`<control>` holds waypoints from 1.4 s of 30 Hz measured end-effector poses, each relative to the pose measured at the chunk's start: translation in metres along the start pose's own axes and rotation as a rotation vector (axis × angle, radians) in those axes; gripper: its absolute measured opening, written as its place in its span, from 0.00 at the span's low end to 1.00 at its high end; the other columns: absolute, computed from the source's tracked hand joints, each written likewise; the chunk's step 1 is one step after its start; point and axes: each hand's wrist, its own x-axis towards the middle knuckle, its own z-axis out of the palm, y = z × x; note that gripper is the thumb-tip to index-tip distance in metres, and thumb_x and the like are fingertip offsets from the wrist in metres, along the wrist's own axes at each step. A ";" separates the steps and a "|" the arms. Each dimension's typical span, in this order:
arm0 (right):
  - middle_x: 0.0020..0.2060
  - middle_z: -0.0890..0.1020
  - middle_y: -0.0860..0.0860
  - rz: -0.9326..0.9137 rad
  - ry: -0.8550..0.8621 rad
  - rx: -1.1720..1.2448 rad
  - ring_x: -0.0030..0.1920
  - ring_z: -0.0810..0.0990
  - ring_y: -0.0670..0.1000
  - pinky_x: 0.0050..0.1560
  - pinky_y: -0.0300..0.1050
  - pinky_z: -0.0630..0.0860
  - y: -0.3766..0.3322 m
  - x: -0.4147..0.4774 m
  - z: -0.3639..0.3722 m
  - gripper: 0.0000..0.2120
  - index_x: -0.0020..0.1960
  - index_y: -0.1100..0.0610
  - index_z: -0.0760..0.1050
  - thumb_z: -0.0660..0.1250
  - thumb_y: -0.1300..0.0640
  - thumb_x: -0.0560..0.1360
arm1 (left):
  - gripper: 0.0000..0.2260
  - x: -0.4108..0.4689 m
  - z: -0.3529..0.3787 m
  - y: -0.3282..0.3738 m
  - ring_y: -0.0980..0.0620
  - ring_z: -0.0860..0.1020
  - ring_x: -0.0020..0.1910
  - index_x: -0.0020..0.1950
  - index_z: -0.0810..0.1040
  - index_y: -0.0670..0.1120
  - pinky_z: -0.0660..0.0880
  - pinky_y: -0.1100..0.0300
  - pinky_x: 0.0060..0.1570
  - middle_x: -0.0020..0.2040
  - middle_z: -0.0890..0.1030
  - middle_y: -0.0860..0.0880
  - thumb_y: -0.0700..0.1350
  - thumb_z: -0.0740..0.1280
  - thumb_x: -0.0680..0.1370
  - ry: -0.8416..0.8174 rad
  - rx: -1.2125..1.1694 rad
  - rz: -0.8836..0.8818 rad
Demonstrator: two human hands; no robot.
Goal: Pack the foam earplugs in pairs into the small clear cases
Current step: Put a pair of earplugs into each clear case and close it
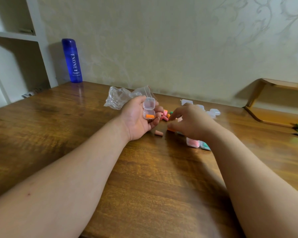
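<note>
left hand point(136, 118) around open clear case point(149, 108) with orange earplug point(149, 116); right hand point(192, 122) blurred, grip unclear

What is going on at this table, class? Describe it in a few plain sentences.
A person is packing earplugs. The left hand holds an open case with one orange earplug inside. The blurred right hand reaches among the loose earplugs on the table. Two filled cases lie beside that wrist; empty cases sit behind.
</note>
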 end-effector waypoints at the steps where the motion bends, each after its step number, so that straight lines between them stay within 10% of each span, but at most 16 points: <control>1: 0.56 0.79 0.48 0.000 -0.024 -0.058 0.59 0.77 0.53 0.57 0.53 0.79 -0.001 -0.001 0.001 0.12 0.58 0.42 0.85 0.73 0.42 0.76 | 0.17 0.000 0.000 0.000 0.50 0.81 0.36 0.60 0.80 0.42 0.77 0.57 0.39 0.43 0.84 0.43 0.51 0.56 0.87 0.003 -0.003 0.000; 21: 0.42 0.84 0.41 -0.023 0.383 0.426 0.44 0.83 0.42 0.47 0.42 0.81 -0.023 -0.004 -0.009 0.03 0.53 0.50 0.83 0.72 0.55 0.80 | 0.22 -0.003 0.006 -0.003 0.49 0.81 0.40 0.74 0.77 0.42 0.78 0.58 0.37 0.50 0.84 0.42 0.53 0.57 0.87 -0.029 0.082 -0.006; 30: 0.49 0.77 0.47 -0.185 0.296 0.269 0.49 0.78 0.49 0.46 0.43 0.73 -0.040 -0.008 0.006 0.05 0.53 0.46 0.87 0.73 0.51 0.79 | 0.23 -0.010 0.007 -0.004 0.52 0.77 0.35 0.46 0.81 0.46 0.76 0.55 0.43 0.38 0.82 0.46 0.54 0.52 0.89 -0.132 0.060 -0.033; 42: 0.48 0.76 0.48 -0.203 0.293 0.275 0.51 0.78 0.50 0.49 0.46 0.75 -0.039 -0.009 0.006 0.06 0.54 0.45 0.88 0.73 0.48 0.80 | 0.23 -0.008 0.006 -0.002 0.53 0.77 0.34 0.73 0.76 0.40 0.81 0.57 0.38 0.42 0.82 0.45 0.53 0.52 0.89 -0.132 0.020 -0.026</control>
